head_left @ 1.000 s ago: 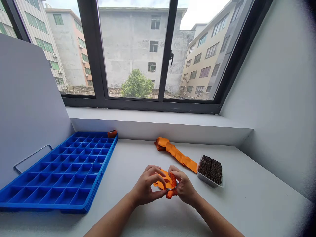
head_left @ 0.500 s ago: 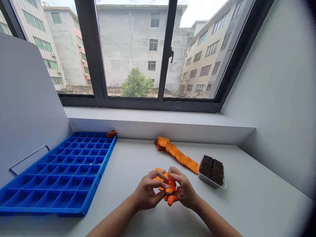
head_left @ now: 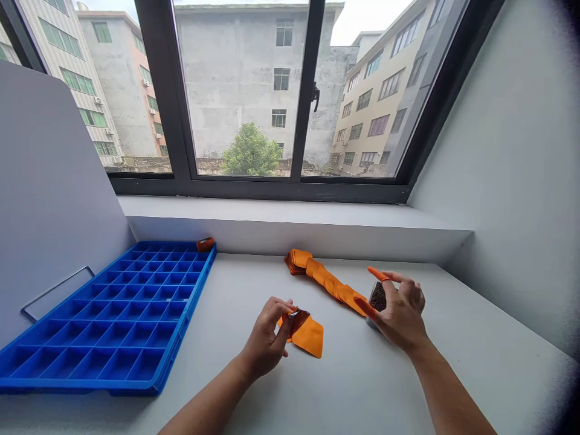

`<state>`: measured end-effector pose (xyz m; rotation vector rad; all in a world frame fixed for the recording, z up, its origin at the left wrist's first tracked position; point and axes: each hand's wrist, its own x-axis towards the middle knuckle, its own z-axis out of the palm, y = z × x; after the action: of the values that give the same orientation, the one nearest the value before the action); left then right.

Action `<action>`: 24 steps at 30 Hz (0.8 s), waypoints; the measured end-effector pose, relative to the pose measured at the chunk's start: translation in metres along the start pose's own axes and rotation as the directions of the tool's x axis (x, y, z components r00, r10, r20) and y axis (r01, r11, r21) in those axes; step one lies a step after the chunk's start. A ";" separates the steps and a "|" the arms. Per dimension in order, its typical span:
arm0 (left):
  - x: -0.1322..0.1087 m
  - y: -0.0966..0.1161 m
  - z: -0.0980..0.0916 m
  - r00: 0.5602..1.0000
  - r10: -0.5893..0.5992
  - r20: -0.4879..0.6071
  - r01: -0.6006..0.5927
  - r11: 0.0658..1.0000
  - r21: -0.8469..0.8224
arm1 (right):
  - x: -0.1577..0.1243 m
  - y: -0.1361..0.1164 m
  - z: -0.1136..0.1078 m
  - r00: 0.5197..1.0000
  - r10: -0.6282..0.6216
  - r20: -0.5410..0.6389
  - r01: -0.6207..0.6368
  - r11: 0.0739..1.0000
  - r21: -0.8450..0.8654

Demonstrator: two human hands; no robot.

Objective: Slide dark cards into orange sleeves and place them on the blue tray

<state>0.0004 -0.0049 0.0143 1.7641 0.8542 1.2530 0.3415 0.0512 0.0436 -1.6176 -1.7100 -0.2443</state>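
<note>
The two hands have just parted: where both met over the orange piece [head_left: 296, 323] half a second ago, only the left hand [head_left: 266, 341] is at it now, thumb and fingers pinching its dark, folded part above the desk [head_left: 335, 399]. A flat orange flap [head_left: 312, 339] spreads just beside that fold, though whether the two are joined I cannot tell. The right hand [head_left: 401, 314] has gone across to the clear tub [head_left: 374, 325], its thumb and forefinger, both in orange finger covers [head_left: 377, 273], spread apart over the dark strips [head_left: 379, 295] (whether they touch any is hidden). For the work, I judge this splits the roles: one hand keeps the piece steady while the other reaches for the strips. As for edges, the blue tray [head_left: 90, 384] bounds the left side, its near-right corner well apart from the left hand, and the raised ledge [head_left: 254, 234] closes off the back. The overlapping orange row [head_left: 328, 281] ends close against the tub, so a low sweep there could disturb it; the path between the hands, nearer the person, looks roomier.
</note>
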 end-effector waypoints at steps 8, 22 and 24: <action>0.002 0.017 -0.001 0.990 0.140 0.012 -0.141 0.986 0.085 | 0.000 0.087 0.010 0.912 0.409 0.029 -0.398 0.901 -0.173; 0.000 0.005 -0.003 0.966 0.255 0.044 -0.259 0.943 0.210 | -0.002 0.105 0.015 0.909 0.381 0.172 -0.337 0.911 -0.236; 0.000 0.005 -0.003 0.970 0.240 0.049 -0.245 0.947 0.207 | -0.002 0.106 0.015 0.918 0.359 0.170 -0.320 0.922 -0.218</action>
<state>-0.0023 -0.0060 0.0193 2.1025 0.7996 1.3339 0.4334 0.0780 -0.0054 -2.1128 -1.5533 -0.0649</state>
